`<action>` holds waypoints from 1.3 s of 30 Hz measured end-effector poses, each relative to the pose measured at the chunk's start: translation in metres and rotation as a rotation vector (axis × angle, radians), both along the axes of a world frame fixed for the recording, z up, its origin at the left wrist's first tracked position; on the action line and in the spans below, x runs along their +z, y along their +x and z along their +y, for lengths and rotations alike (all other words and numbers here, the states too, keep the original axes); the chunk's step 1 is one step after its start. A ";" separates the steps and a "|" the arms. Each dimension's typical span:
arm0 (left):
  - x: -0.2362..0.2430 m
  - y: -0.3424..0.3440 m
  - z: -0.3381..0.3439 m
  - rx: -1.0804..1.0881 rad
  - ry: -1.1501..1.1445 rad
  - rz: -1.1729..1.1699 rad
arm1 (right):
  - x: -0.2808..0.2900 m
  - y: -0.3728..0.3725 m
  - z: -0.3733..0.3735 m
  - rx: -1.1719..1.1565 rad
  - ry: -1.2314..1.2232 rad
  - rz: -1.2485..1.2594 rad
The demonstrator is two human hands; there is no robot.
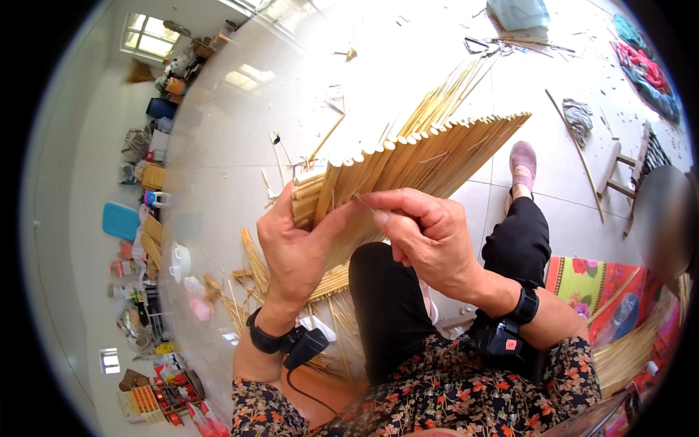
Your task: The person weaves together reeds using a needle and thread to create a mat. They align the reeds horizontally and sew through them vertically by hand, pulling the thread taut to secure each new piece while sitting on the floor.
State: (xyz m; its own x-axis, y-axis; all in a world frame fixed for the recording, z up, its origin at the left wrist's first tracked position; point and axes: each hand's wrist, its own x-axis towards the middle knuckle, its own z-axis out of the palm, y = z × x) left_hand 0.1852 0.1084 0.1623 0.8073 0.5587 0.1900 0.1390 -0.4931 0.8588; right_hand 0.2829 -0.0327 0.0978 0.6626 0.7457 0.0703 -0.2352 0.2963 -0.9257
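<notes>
My left hand grips the near edge of a panel of yellow straw stalks bound side by side, which slants up over my knees. Thumb and fingers wrap its lower left corner. My right hand pinches a thin metal needle between thumb and forefinger, its tip against the stalks just right of my left thumb. Both wrists carry black bands with small devices. My legs in black trousers and a pink shoe lie under the panel.
Loose straw stalks and bundles litter the pale tiled floor. Scissors and a blue bag lie at the top, a wooden stool at right, a flowered cushion beside me, clutter along the left wall.
</notes>
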 end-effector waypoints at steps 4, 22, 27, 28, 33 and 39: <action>-0.007 -0.009 -0.016 0.029 -0.032 -0.036 | 0.006 -0.010 -0.012 -0.027 -0.020 -0.021; -0.014 -0.111 -0.135 -0.485 0.466 -0.287 | -0.119 -0.117 -0.196 0.180 -0.203 -0.299; -0.015 -0.114 -0.137 -0.571 0.488 -0.285 | -0.126 -0.130 -0.205 0.196 -0.039 0.505; -0.016 -0.113 -0.137 -0.567 0.499 -0.295 | -0.131 -0.130 -0.208 0.200 -0.134 0.285; -0.015 -0.114 -0.136 -0.575 0.531 -0.276 | -0.139 -0.125 -0.221 0.203 -0.271 -0.175; -0.018 -0.115 -0.132 -0.600 0.560 -0.279 | -0.145 -0.123 -0.225 0.212 -0.300 -0.247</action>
